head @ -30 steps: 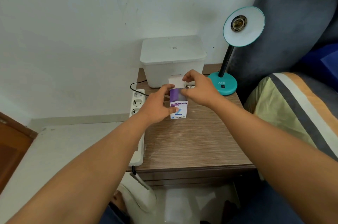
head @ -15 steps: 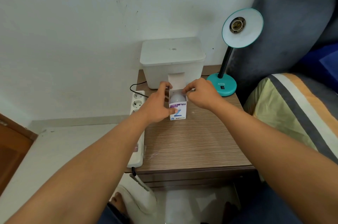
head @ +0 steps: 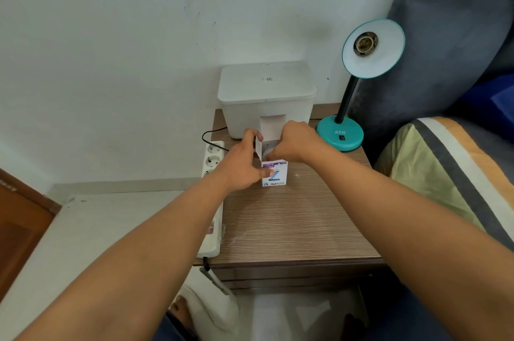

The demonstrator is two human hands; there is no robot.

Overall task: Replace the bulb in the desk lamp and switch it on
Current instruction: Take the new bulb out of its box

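A small white and purple bulb box (head: 275, 175) stands upright on the wooden bedside table (head: 292, 226). My left hand (head: 240, 167) grips its left side and holds the top flaps back. My right hand (head: 294, 143) is at the box's open top, fingertips pinched on the white bulb (head: 267, 151), which shows just above the rim. The teal desk lamp (head: 340, 133) stands at the table's back right. Its shade (head: 385, 55) faces me, and the socket (head: 365, 43) inside has no bulb. A black switch (head: 342, 138) sits on the base.
A white lidded container (head: 267, 90) stands against the wall right behind the box. A white power strip (head: 212, 162) lies along the table's left edge with a black cable. A bed with a striped pillow (head: 445, 173) and grey headboard borders the right side.
My right hand has gone from the flaps down into the box's open top and closed on the bulb. The left hand still holds the box in the same place.
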